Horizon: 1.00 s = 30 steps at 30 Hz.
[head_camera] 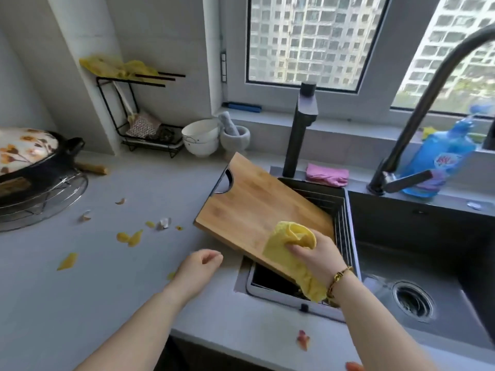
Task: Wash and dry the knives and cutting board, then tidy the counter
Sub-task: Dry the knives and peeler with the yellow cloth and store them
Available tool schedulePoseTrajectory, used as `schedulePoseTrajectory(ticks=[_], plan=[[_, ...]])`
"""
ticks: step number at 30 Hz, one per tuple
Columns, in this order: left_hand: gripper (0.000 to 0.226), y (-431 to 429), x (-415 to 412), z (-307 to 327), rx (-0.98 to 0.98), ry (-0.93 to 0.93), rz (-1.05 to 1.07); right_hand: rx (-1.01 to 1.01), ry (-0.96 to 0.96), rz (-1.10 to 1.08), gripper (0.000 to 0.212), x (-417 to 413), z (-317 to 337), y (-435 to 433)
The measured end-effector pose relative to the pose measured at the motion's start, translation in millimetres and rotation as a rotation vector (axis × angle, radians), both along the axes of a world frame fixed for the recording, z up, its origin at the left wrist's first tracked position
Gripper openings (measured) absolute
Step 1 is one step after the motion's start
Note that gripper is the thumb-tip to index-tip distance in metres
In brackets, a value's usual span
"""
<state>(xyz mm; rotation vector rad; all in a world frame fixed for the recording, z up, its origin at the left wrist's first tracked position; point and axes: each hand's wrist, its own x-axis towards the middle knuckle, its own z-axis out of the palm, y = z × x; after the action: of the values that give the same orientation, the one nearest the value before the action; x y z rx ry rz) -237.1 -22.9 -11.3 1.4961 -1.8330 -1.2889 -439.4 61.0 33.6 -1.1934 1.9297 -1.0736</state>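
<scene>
**Kitchen tally: what's on view**

1 bamboo cutting board (257, 207), 1 yellow cloth (284, 255), 1 pink cloth (327, 174), 2 black faucets (300, 135), 1 blue detergent bottle (442, 156), 2 stacked white bowls (201, 136), 1 stone mortar (237, 139) with 1 pestle (227, 121), 1 black wire rack (155, 143), 1 floral-lidded pot (60, 158), 1 gold bracelet (338, 275), 1 left hand (201, 266), 1 right hand (318, 257). Peel scraps (130, 238): about 11, several too blurred to separate.

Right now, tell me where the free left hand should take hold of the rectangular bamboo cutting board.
Probably the left short edge of the rectangular bamboo cutting board, at its cut-out handle slot, coming from the grey counter side. That end lies free over the counter; the right hand holds a yellow cloth on the near right end.
</scene>
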Motion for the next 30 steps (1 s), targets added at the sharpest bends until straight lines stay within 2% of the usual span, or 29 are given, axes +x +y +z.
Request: schedulePoseTrajectory(ticks=[4,8,14,16,18,20,23,24,26,28,30], plan=[[0.023,7,-39,-19,-0.073,-0.255,-0.218,0.026,0.024,-0.122,0.011,-54,-14,9],[0.03,10,-69,-14,-0.314,-0.472,-0.34,0.052,0.026,-0.098,0.01,-85,-30,11],[0.035,20,-104,-12,-0.478,-0.642,-0.727,0.049,-0.039,-0.136,0.009,-105,-45,11],[0.031,20,-111,-13,-0.584,-0.679,-0.772,0.051,-0.036,-0.144,0.011,-108,-50,13],[0.015,11,-109,-13,-0.814,-0.588,-0.715,0.049,-0.051,-0.149,0.007,-110,-53,17],[0.012,-1,-94,-12,-0.963,-0.42,-0.479,0.044,-0.069,-0.156,0.005,-113,-54,21],[0.024,-14,-71,-4,-0.973,-0.347,-0.064,0.032,-0.079,-0.189,0.01,-116,-52,18],[0.033,-16,-66,-1,-0.898,-0.336,0.091,0.031,-0.075,-0.198,0.01,-114,-50,15],[0.046,-22,-60,11,-0.599,-0.267,0.281,0.022,-0.061,-0.201,0.009,-108,-45,5],[0.055,-31,-55,23,-0.343,-0.155,0.349,0.004,-0.048,-0.181,0.008,-100,-36,-6],[0.06,-45,-50,31,-0.176,-0.049,0.344,-0.023,-0.036,-0.172,0.007,-93,-23,-18]])
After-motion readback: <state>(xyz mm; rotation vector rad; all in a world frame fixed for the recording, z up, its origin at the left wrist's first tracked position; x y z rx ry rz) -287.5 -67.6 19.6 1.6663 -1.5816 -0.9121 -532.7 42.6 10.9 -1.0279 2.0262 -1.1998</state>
